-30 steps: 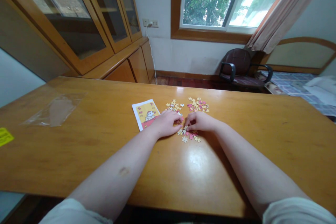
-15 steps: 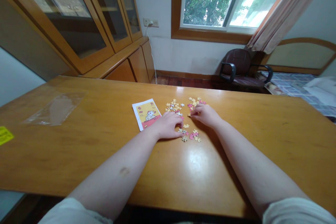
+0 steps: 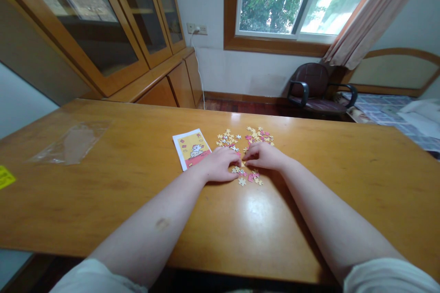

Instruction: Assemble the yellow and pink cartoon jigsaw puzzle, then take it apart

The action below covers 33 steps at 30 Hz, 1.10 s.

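Observation:
Loose jigsaw puzzle pieces in yellow, pink and white lie in small groups around my hands. My left hand (image 3: 223, 164) rests on the table with fingers curved and thumb apart, beside the near puzzle pieces (image 3: 242, 182); nothing shows in its grasp. Across from it, my right hand (image 3: 264, 155) has its thumb and fingertips brought together at a yellow puzzle piece (image 3: 244, 164), which is partly hidden. Beyond the hands sit the far left puzzle pieces (image 3: 227, 137) and the far right puzzle pieces (image 3: 256, 133). A picture card (image 3: 191, 146) lies left of my left hand, its lower corner covered.
On the left of the wooden table (image 3: 137, 201) lie a clear plastic bag (image 3: 75, 142) and a yellow label (image 3: 5, 177). Past the table stand a glass-door cabinet (image 3: 144, 59), an office chair (image 3: 314, 84) and a bed (image 3: 388, 110).
My right hand has moved nearer to me and slightly left, from the far right pieces to the yellow piece between the hands. My left hand has barely moved.

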{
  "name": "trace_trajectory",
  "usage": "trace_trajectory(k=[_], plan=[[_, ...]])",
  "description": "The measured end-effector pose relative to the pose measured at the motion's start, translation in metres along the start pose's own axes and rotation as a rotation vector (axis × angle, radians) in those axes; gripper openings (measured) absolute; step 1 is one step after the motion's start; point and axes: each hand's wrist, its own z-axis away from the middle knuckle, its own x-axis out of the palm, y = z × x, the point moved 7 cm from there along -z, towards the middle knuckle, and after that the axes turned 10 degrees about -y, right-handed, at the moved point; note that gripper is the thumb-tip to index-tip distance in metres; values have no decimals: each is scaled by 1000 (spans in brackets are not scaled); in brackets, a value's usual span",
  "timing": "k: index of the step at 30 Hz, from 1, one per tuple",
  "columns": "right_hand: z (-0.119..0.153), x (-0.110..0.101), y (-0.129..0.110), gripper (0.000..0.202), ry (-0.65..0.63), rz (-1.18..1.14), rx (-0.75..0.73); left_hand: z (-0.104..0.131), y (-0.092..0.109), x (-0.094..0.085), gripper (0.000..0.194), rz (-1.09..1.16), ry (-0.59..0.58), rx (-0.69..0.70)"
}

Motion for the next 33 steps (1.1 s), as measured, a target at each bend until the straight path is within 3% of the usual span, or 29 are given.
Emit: trace_trajectory(k=[3,8,14,21,24,29,33], plan=[[-3,4,2,11,-14,30,39,0,-2,0,15,-13,12,-3],[-4,-1,5,15,122,174,152,-1,-11,-4,17,-42,95,-86],[-3,2,-6,16,95,161,52,0,-3,-2,13,-49,42,-15],[0,1,-4,22,13,145,-4,0,-5,-1,12,-62,18,-43],[5,-9,10,36,51,188,71,-1,-6,-1,10,-64,8,-43],[16,-28,34,50,253,268,304,-1,-8,0,15,-51,9,-50],[8,-19,15,40,214,213,90,0,-6,-1,13,-53,19,-55]])
